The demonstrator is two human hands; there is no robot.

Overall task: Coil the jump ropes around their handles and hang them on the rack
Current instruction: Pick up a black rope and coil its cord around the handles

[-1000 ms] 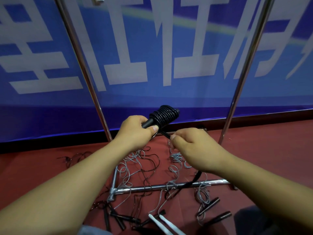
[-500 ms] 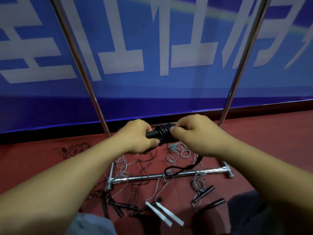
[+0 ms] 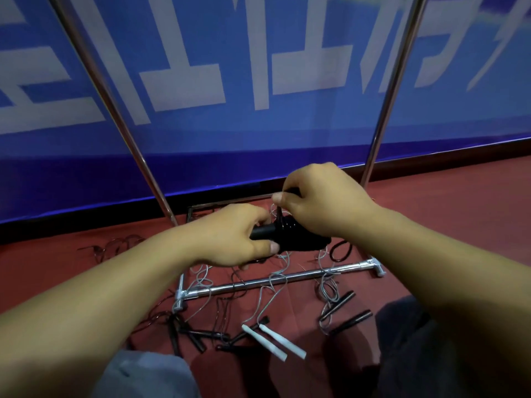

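Both hands work close together in front of the rack. The left hand (image 3: 230,235) grips the black handles (image 3: 263,231), with its fingers and thumb curled round them. Black rope (image 3: 298,239) is wound many times round the handles, so the bundle looks fat and dark. The bundle lies sideways between the two hands, up in the air above the floor.

The right hand (image 3: 321,201) sits just over the bundle. Its thumb and first finger pinch the end of the black rope and hold it up above the coils. A short loop of the same rope (image 3: 342,249) hangs out to the right of the bundle.

The rack (image 3: 275,280) is made of shiny metal. Its low bar lies across the red floor (image 3: 459,214), and two thin poles go up, one on the left (image 3: 115,110) and one on the right (image 3: 390,90).

More jump ropes (image 3: 275,291) lie in a messy pile on the floor, around and over the low bar. Some are grey and some are dark. Two white handles (image 3: 273,338) lie side by side near the front. Two black handles lie to the right (image 3: 343,310), and more black handles lie to the left (image 3: 189,334).

A big blue banner (image 3: 258,67) with white shapes stands behind the rack.
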